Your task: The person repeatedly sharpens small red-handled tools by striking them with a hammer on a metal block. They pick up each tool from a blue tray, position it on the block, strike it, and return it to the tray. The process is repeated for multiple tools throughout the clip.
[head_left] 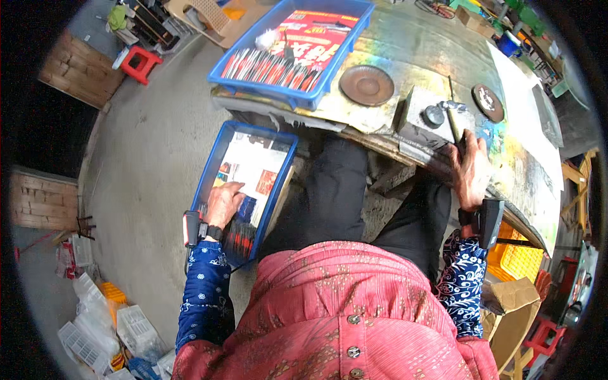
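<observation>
My left hand (pixel 225 204) is over a blue plastic tray (pixel 286 158) at my left knee, its fingers partly spread and no held thing visible. Printed paper (pixel 247 152) lines this tray. Several slim black and red pieces (pixel 240 239) lie in its near end. On the bench, my right hand (pixel 470 174) has its fingers closed at the lower end of a pale stick-like handle (pixel 454 123); its kind is unclear. The handle leans on a paint-smeared grey block (pixel 415 117), which carries a small round dark pot (pixel 433 115).
A larger blue tray (pixel 218 79) on the bench holds a row of slim black and red pieces (pixel 272 69). Two round brown lids or dishes (pixel 367 85) (pixel 487 103) lie on the stained bench top (pixel 405 38). A red stool (pixel 140 64) stands on the floor, far left.
</observation>
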Tool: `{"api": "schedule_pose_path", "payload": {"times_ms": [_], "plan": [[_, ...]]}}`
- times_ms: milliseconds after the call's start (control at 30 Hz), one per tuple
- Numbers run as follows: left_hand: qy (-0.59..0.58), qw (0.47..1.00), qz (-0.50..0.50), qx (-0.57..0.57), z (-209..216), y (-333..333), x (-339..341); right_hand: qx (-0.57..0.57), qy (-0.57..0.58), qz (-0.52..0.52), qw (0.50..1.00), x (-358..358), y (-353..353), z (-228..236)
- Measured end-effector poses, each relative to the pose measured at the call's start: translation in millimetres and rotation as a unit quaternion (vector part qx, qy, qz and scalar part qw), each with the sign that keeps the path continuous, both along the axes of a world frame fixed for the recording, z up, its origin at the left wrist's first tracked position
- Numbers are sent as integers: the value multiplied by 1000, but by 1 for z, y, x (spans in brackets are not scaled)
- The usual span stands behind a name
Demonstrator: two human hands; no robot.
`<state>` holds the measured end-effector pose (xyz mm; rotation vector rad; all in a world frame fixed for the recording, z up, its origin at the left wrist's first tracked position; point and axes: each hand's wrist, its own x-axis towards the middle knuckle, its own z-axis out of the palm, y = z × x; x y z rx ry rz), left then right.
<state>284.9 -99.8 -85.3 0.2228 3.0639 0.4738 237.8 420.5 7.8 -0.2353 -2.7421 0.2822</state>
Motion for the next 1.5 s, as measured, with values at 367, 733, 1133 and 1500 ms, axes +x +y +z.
{"api": "schedule_pose_path", "payload": {"times_ms": [367, 733, 1133, 1500], "plan": [[193, 974, -55, 107, 108, 89, -100, -35, -11, -16, 999, 3, -6, 7], [285, 957, -1, 64, 124, 83, -181, -28, -11, -10, 999, 3, -6, 6], [188, 967, 132, -109, 105, 81, -258, -47, -8, 0, 999, 7, -6, 8], [154, 980, 91, -86, 85, 46, -288, -64, -21, 12, 998, 10, -6, 25]]}}
